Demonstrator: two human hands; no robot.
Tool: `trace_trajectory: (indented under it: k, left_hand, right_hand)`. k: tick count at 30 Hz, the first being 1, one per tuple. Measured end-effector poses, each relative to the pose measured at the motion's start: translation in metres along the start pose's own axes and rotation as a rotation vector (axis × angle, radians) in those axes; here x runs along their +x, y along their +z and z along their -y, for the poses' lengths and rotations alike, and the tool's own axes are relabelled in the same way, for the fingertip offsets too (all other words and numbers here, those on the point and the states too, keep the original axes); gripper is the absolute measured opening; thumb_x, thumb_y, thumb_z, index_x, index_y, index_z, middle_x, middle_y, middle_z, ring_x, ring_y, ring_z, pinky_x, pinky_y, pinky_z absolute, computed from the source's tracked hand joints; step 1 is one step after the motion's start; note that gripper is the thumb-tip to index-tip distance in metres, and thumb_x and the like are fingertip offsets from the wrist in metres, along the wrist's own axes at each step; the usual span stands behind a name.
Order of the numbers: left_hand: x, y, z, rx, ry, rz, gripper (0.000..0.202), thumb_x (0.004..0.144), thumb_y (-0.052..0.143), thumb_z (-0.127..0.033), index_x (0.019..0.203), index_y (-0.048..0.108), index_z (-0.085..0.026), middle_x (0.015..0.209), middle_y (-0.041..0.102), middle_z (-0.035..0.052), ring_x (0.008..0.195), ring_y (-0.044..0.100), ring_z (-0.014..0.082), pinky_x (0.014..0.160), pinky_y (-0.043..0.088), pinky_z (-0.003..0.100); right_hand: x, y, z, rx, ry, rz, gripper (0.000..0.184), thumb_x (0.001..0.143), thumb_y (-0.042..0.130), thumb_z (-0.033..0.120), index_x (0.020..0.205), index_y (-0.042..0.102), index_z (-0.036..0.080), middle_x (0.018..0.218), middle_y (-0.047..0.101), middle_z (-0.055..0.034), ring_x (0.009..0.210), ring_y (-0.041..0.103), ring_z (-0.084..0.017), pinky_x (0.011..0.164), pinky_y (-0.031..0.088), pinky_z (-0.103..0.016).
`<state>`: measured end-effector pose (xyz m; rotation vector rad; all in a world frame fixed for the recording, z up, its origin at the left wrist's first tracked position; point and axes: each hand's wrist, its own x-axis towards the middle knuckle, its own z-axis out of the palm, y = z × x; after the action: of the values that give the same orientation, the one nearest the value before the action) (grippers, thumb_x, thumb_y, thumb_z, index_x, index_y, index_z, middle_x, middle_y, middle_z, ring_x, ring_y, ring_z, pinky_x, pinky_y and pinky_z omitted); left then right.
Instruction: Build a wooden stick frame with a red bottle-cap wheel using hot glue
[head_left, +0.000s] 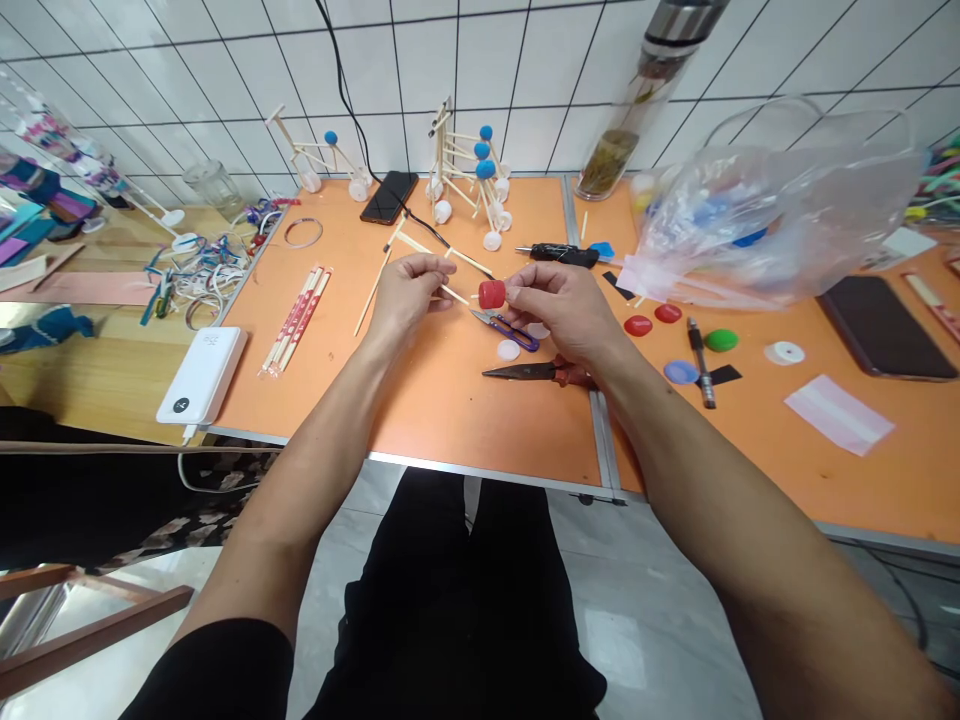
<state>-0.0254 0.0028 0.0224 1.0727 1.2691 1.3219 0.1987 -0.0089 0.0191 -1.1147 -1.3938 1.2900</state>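
Note:
My left hand (pixel 411 297) pinches a frame of pale wooden sticks (pixel 414 243) above the orange table. Between the fingertips of my right hand (pixel 566 305) is a red bottle cap (pixel 492 294), close to the end of a stick that points toward it; I cannot tell whether they touch. Below the cap lie small scissors with purple handles (pixel 517 333) and pliers (pixel 529 371), their handles partly behind my right wrist. A white disc (pixel 508 350) rests near them. Behind my right hand lies a black glue gun (pixel 559 254).
Stick models with blue caps (pixel 485 169) stand by the tiled wall. Around are a phone (pixel 389 197), wrapped chopsticks (pixel 296 320), a power bank (pixel 202 374), a tall glass bottle (pixel 619 145), a plastic bag (pixel 795 220), a pen (pixel 701 362) and loose red caps (pixel 638 326).

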Motion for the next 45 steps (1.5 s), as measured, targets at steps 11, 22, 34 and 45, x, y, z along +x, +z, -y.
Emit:
trace_trajectory:
  k: [11, 22, 34, 45]
  left_hand:
    - [-0.013, -0.001, -0.004, 0.194, -0.126, 0.384, 0.056, 0.074, 0.102, -0.071, 0.09, 0.087, -0.019, 0.094, 0.084, 0.0077, 0.093, 0.077, 0.0196, 0.09, 0.062, 0.032]
    - [-0.011, 0.001, -0.001, 0.151, -0.194, 0.431, 0.054, 0.062, 0.111, -0.062, 0.084, 0.085, -0.019, 0.091, 0.083, 0.007, 0.086, 0.074, 0.017, 0.09, 0.061, 0.034]
    - [-0.01, 0.003, 0.003, 0.053, -0.119, 0.292, 0.045, 0.078, 0.101, -0.061, 0.09, 0.086, -0.019, 0.097, 0.083, 0.0065, 0.089, 0.076, 0.0158, 0.087, 0.063, 0.028]
    - [-0.015, 0.012, 0.006, -0.019, -0.161, 0.283, 0.055, 0.073, 0.105, -0.066, 0.091, 0.084, -0.018, 0.092, 0.081, 0.0065, 0.087, 0.079, 0.017, 0.083, 0.067, 0.029]
  right_hand:
    - [0.005, -0.009, 0.001, -0.106, -0.02, 0.08, 0.011, 0.081, 0.086, 0.027, 0.077, 0.077, 0.022, 0.061, 0.061, 0.0024, 0.053, 0.049, -0.011, 0.048, 0.035, -0.025]
    - [0.004, -0.005, 0.003, -0.127, -0.032, 0.07, 0.013, 0.081, 0.085, 0.029, 0.075, 0.075, 0.023, 0.061, 0.06, 0.0032, 0.054, 0.043, -0.011, 0.05, 0.03, -0.028]
    - [0.004, 0.002, -0.014, -0.546, -0.624, -0.154, 0.021, 0.094, 0.079, 0.036, 0.113, 0.078, 0.027, 0.121, 0.081, -0.0101, 0.109, 0.075, -0.031, 0.093, 0.063, -0.046]
    - [0.004, 0.006, -0.027, -0.864, -0.841, -0.203, 0.025, 0.104, 0.076, 0.035, 0.129, 0.076, 0.032, 0.132, 0.079, -0.0107, 0.123, 0.073, -0.036, 0.109, 0.061, -0.055]
